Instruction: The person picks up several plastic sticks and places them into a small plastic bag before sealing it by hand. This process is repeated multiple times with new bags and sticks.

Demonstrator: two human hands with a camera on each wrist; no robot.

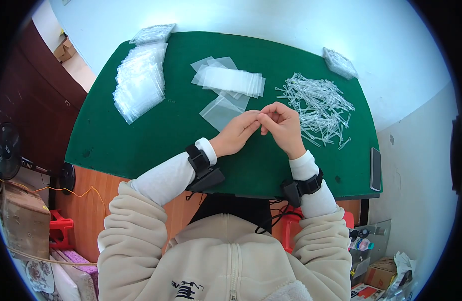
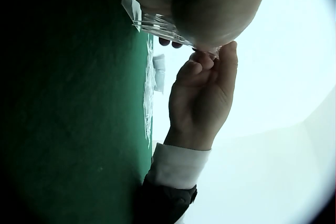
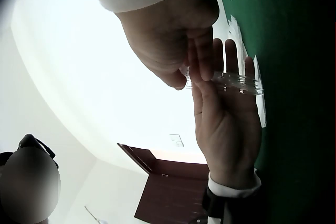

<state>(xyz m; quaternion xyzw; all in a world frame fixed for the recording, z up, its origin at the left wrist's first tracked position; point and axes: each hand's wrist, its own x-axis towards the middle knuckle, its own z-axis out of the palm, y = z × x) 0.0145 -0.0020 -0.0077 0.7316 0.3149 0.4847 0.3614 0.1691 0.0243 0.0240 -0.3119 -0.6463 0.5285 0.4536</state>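
In front of me at mid-table, my left hand (image 1: pixel 233 133) and right hand (image 1: pixel 283 129) meet at the fingertips. Between them is a clear plastic bag (image 3: pixel 239 83) with thin clear sticks inside, lying across the left fingers in the right wrist view. The left thumb holds it near one end while the other left fingers stretch out behind it. At that same end, the right thumb and fingers pinch the plastic in the left wrist view. From the head view the bag is hidden by the hands. A pile of looped clear plastic sticks (image 1: pixel 318 105) lies just beyond the right hand.
Flat clear bags (image 1: pixel 231 80) lie scattered beyond the hands on the green table (image 1: pixel 155 143). Filled bags (image 1: pixel 140 83) are heaped at the left, with a wrapped packet (image 1: pixel 153 34) behind. Another packet (image 1: pixel 340 63) sits back right; a phone (image 1: pixel 375 169) lies at the right edge.
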